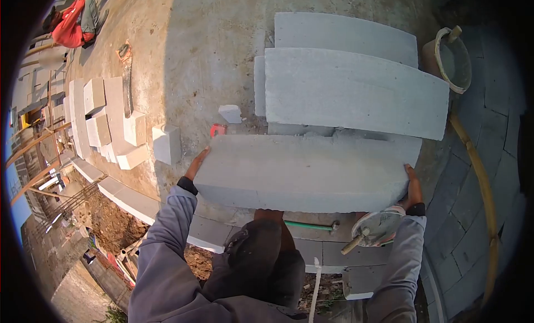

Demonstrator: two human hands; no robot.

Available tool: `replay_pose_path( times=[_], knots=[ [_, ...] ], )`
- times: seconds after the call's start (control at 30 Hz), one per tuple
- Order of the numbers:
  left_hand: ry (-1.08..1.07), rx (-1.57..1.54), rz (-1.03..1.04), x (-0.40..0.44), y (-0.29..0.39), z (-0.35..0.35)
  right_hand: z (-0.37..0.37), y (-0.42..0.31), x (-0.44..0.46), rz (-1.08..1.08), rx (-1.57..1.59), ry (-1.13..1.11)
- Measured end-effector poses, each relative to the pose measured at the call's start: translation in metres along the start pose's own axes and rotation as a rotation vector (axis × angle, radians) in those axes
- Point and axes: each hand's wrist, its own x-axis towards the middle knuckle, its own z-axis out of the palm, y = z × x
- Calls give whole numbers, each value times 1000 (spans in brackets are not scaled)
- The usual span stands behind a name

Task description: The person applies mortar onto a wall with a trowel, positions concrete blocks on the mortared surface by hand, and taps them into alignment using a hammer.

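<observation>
The large blocks point(356, 92) lie stacked on the floor point(211, 61), far of the held block point(308, 173); a bucket point(453, 61) stands at their far right; the saw point(127, 78) and small blocks point(98, 131) sit left; a hammer point(311, 225) lies near, left of a mortar bucket point(378, 227).

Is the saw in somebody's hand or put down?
Put down. The saw lies by the pale blocks, and no hand is touching it.

No readable text or labels.
</observation>
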Motion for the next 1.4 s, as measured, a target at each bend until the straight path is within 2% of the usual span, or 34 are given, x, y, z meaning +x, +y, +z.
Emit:
replay_pose_path(
  times=[0.13, 0.17, 0.23, 0.3, 0.37, 0.4, 0.47, 0.53, 0.6, 0.63, 0.7, 0.8, 0.9, 1.0, 1.03, 1.13, 1.17, 1.3, 1.4],
  knots=[
    [-70, 9, -69, 21, 18, -7, 33, -28, -26, 31, -188, 189],
    [-95, 143, 40, 32, 12, -24, 11, -19, 7, 40, -202, 132],
    [-70, 345, 167, 39, 12, -43, 20, -26, 13, 8, -203, 150],
    [-55, 231, 105, 41, 15, -39, 8, -25, 43, -64, -273, 213],
    [-34, -180, -156, 23, 43, -12, -2, -32, 67, -147, -500, 344],
    [1, -161, -154, 24, 42, -10, 7, -35, 64, -165, -655, 430],
    [65, -112, -151, 21, 38, -17, 17, -30, 45, -153, -689, 516],
    [100, -130, -108, 19, 32, -25, 19, -15, 23, -185, -491, 510],
    [121, -138, -74, 11, 35, -14, 30, 12, -11, -409, -249, 515],
    [123, -135, -61, 3, 43, -2, 28, 32, -15, -410, -230, 499],
    [153, -74, -43, -2, 54, 11, 56, 70, -41, -425, -1, 526],
    [236, 65, -71, 11, 52, 3, 100, 120, -74, -264, -66, 488],
    [414, 231, -13, 30, 50, -5, 155, 155, -96, -210, -100, 359],
    [503, 304, 39, 54, 45, -32, 196, 180, -109, -195, -120, 268],
    [496, 297, -7, 56, 45, -35, 207, 179, -120, -193, -127, 248],
    [430, 374, 54, 64, 49, -39, 232, 172, -140, -224, -108, 241],
    [356, 358, 22, 58, 51, -37, 241, 173, -145, -234, -99, 242],
    [226, 386, -78, 49, 65, -24, 293, 169, -138, -337, 33, 395],
    [180, 558, -116, 28, 73, -19, 328, 141, -145, -236, 122, 429]
  ],
)
